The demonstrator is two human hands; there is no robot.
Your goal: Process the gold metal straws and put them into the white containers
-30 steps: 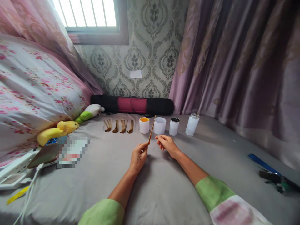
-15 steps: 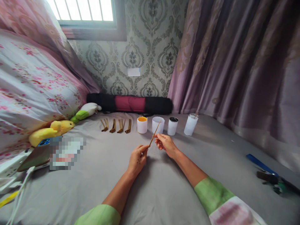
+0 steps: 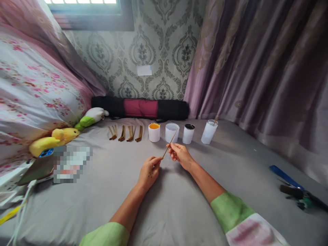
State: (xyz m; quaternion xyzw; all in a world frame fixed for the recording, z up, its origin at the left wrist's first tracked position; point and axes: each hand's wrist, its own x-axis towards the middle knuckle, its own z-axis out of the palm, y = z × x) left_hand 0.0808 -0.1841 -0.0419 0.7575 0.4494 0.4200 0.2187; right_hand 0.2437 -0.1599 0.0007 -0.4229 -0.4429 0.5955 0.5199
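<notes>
My left hand point(image 3: 149, 169) pinches the lower end of a thin golden-brown stick point(image 3: 170, 144) that slants up to the right. My right hand point(image 3: 180, 154) closes its fingertips on the same stick near its middle. Both hands hover low over a grey bedsheet point(image 3: 123, 191). Just beyond them stand several white cups in a row: one with orange contents point(image 3: 154, 132), an empty-looking one point(image 3: 171, 132), one with a dark top point(image 3: 188, 133) and a taller one point(image 3: 209, 131). Several bent golden sticks point(image 3: 125, 133) lie left of the cups.
A black and red rolled mat point(image 3: 140, 108) lies against the patterned wall. Soft toys point(image 3: 55, 138) and a floral quilt point(image 3: 30, 89) sit at left, with a phone, cables and a white box near the left edge. A blue tool and dark pliers point(image 3: 294, 189) lie at right, below purple curtains.
The stick has tipped from nearly upright to a slant toward the right. My right hand has closed on it. The view has tilted down slightly.
</notes>
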